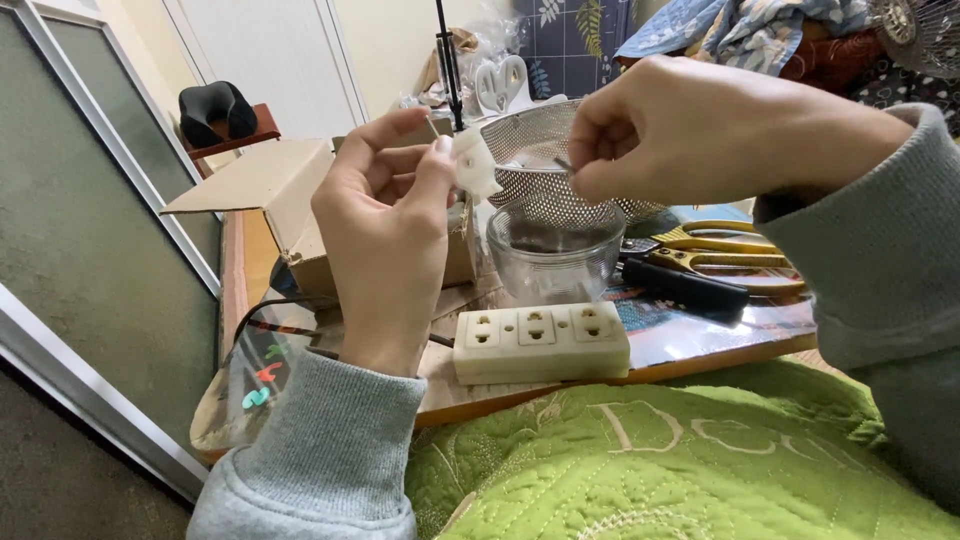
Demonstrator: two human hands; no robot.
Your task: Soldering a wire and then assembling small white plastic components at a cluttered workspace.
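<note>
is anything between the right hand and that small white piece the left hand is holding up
Nothing visible. The left hand pinches the small white piece at its fingertips; the right hand is apart from it, an open gap between them.

I see my left hand point(385, 235) pinching a small white piece point(473, 166) between thumb and fingers, held up over the table point(700, 345). My right hand point(690, 130) pinches something thin just beside it, too small to tell. Below them stand a glass bowl point(553, 255), a metal strainer point(560, 165) and a cream power strip point(540, 342); yellow scissors point(725, 252) lie near.
</note>
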